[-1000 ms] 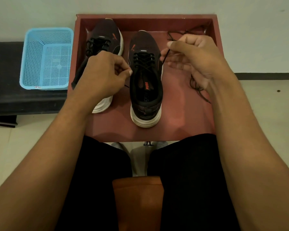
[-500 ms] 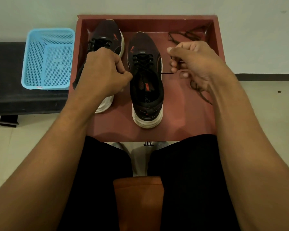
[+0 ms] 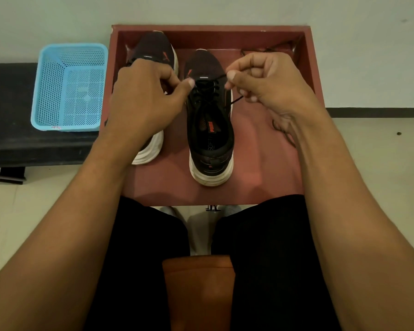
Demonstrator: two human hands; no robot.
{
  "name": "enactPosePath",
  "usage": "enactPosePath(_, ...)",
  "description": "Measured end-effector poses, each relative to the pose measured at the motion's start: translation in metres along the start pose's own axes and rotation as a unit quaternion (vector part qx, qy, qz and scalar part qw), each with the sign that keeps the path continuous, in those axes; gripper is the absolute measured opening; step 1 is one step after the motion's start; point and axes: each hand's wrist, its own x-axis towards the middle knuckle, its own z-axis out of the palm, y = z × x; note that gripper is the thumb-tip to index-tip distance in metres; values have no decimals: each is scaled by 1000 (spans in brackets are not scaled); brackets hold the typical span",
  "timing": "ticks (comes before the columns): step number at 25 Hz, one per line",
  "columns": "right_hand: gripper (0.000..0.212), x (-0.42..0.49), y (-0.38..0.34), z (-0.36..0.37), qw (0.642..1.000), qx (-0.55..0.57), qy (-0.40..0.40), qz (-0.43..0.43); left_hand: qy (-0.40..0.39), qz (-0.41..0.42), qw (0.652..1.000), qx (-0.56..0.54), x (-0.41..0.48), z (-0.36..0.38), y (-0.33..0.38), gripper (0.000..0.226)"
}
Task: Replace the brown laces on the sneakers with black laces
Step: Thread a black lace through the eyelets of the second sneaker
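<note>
Black lace (image 3: pixel 207 91) is threaded in crosses up the front of the sneaker (image 3: pixel 209 139) that stands between the two sets of fingers, its toe pointed away from the person. One strand is pinched between the thumb and forefinger of the right hand (image 3: pixel 270 84), whose fingers (image 3: pixel 232 76) are curled just right of the toe end of the lacing. The strand is drawn taut from the eyelets to that pinch. A second strand is led from the eyelets nearer the shoe's opening out to the right and is lost under the curled lower fingers of the same hand. The left hand (image 3: pixel 141 99) is held just left of the lacing, its thumb and forefinger (image 3: pixel 188 83) pressed together on the lace's other end, with the remaining fingers curled under the palm. A second sneaker (image 3: pixel 153 48) is largely covered by the left hand, only its toe and white heel being shown. Both sneakers are set on a red tray (image 3: pixel 306 56). Loose laces (image 3: pixel 279 129), dark in the dim light, are seen beneath the right wrist and beyond the right fingers in the tray's far corner. Well left of the left fingers, a blue basket (image 3: pixel 69 87) is carried by a black table (image 3: pixel 7 120).
</note>
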Motion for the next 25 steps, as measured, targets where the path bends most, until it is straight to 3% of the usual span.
enactPosePath(4,25,2,-5,10,999,-32,-13,-17,20,38,995,-92,3,8,7,37)
enactPosePath(9,16,3,-10,25,993,-48,-104,-41,58,70,990,-109,12,18,4,42)
enactPosePath(13,19,1,-12,23,984,-51,-168,-39,32,44,984,-172,16,24,2,41)
enactPosePath(21,33,7,-7,19,994,-68,-75,-30,-124,15,953,-275,11,23,-11,30)
enactPosePath(25,30,4,-8,22,990,-81,-103,-42,-127,50,960,-244,11,24,-9,39)
